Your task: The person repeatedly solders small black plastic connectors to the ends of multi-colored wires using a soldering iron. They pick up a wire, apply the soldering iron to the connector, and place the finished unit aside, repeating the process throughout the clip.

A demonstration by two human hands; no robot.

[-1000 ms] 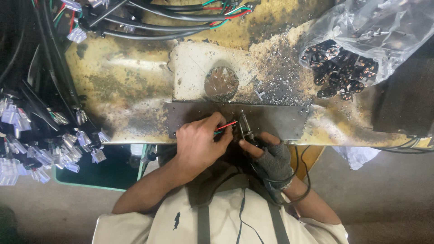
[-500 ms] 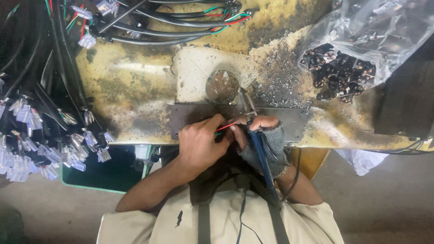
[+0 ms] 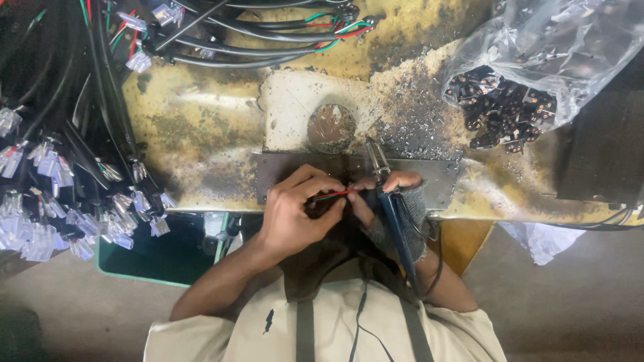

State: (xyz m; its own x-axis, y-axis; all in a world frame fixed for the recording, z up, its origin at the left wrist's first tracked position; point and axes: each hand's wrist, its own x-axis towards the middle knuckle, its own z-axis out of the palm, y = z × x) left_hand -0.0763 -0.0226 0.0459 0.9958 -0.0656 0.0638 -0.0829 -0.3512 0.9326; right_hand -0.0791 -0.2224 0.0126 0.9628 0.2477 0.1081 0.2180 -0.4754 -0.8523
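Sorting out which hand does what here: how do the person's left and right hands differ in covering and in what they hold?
The left hand is bare; the right hand wears a grey fingerless glove. The left hand pinches thin red and green wires; the right hand grips a blue-handled soldering iron, tip pointing away. Both meet over the dark metal plate at the scorched yellow bench edge.

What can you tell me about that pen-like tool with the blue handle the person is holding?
It looks like a soldering iron: a long dark blue handle ending in a thin metal shaft and tip, which points up toward the grey metal plate on the worn yellow bench. The right hand, in a grey fingerless glove, grips it near the front like a pen. A dark cord trails from its back end toward the person's body. The tip sits close to the thin red and green wires pinched by the left hand.
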